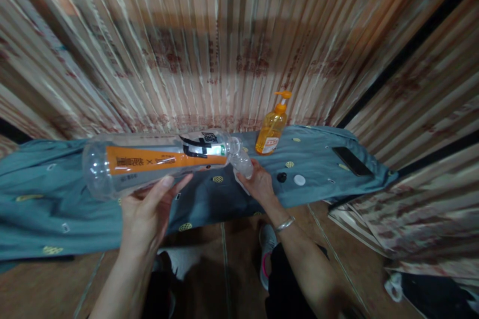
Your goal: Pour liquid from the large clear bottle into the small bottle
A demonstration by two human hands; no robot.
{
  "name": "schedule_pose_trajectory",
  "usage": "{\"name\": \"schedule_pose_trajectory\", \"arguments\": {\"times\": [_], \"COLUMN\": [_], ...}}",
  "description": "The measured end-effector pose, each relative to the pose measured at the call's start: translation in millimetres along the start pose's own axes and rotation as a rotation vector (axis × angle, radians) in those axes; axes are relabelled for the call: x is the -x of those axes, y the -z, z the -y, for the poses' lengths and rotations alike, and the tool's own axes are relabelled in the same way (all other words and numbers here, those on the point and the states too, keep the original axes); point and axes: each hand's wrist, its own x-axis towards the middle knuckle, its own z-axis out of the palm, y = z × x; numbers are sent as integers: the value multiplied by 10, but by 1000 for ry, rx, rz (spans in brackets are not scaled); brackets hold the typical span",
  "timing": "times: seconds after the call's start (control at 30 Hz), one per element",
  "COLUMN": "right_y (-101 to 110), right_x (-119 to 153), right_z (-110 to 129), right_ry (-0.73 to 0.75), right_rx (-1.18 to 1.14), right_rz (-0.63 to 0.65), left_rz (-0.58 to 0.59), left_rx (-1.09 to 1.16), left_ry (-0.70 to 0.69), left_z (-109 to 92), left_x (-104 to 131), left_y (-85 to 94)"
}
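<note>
A large clear plastic bottle (168, 159) with an orange label and black print lies nearly level in the air, its neck pointing right. My left hand (147, 207) is closed round its underside, thumb along the near side. My right hand (260, 182) grips a small clear bottle (242, 163), tilted with its upper end at the large bottle's mouth. Whether the two rims touch, I cannot tell. Part of the small bottle is hidden behind my fingers. Beyond my right hand stands an orange pump bottle (270, 132). A black cap (282, 177) and a white round lid (299, 180) lie on the cloth.
A green cloth (202, 214) with yellow prints covers the narrow table. Towards its right end lies a dark phone (352, 161). A patterned curtain (224, 50) hangs close behind, and dark poles (404, 55) run at the right. My feet are on the tiled floor (239, 259).
</note>
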Motion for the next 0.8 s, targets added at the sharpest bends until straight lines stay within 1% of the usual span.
{"name": "schedule_pose_trajectory", "arguments": {"times": [0.3,0.57,0.8], "right_y": [3,35,6], "right_x": [-2,-1,8], "right_z": [-8,18,2], "right_ry": [21,-11,11], "right_rx": [7,21,30], "right_rz": [-12,29,-8], "left_rz": [0,6,7], "left_rx": [4,9,9], "left_ry": [-30,-33,-48], "left_z": [1,-19,-12], "left_x": [-13,-7,-10], "left_y": [-1,-20,-15]}}
